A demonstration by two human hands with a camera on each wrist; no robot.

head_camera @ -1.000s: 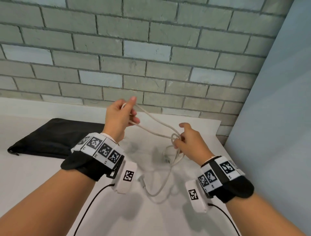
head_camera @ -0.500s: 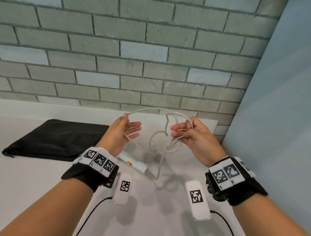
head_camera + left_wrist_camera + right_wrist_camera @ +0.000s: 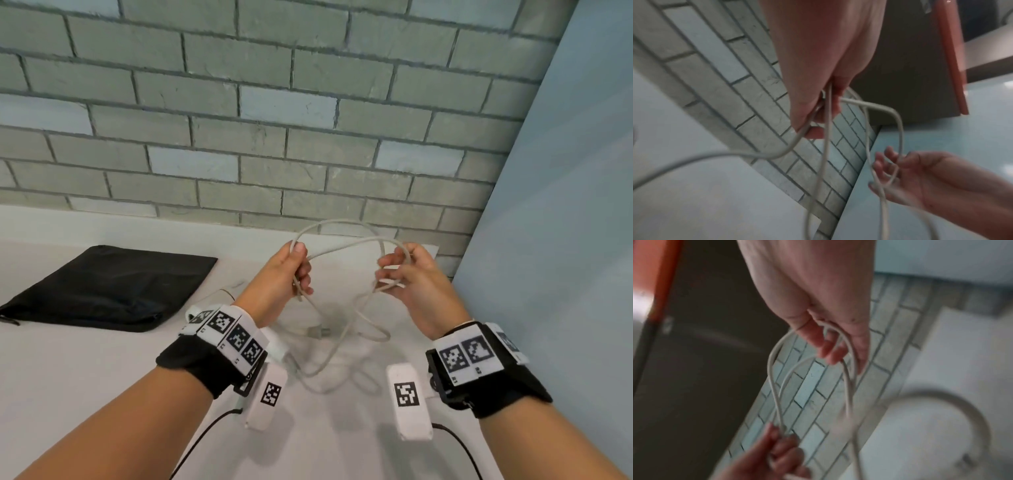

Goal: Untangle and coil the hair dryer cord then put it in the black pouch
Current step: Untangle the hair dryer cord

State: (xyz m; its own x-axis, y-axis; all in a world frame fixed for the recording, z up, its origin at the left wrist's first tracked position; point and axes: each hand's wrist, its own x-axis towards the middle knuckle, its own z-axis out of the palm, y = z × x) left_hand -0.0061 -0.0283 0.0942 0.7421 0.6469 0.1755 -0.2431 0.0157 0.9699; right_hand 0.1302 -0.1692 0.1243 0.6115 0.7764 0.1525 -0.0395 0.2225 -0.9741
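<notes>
Both hands hold a white cord [image 3: 342, 236] up above the white table [image 3: 85, 377]. My left hand [image 3: 296, 270] grips two strands of it in curled fingers [image 3: 818, 116]. My right hand [image 3: 397, 270] holds looped strands of the cord [image 3: 777, 386] in its curled fingers [image 3: 830, 352]. Two arcs of cord span between the hands. The rest of the cord [image 3: 346, 342] hangs down in loose tangled loops to the table, and its plug [image 3: 318, 331] lies there. The white hair dryer [image 3: 226, 294] is mostly hidden behind my left wrist. The black pouch [image 3: 109, 291] lies flat at the left.
A grey brick wall [image 3: 274, 120] runs along the back of the table. A pale blue panel [image 3: 565, 240] closes off the right side. Thin black cables [image 3: 205, 435] trail from the wrist cameras over the table's near part.
Both hands have risen a little and moved apart, drawing the cord into two arcs between them. The left hand has closed from loose fingers into a grip. The plug now shows on the table.
</notes>
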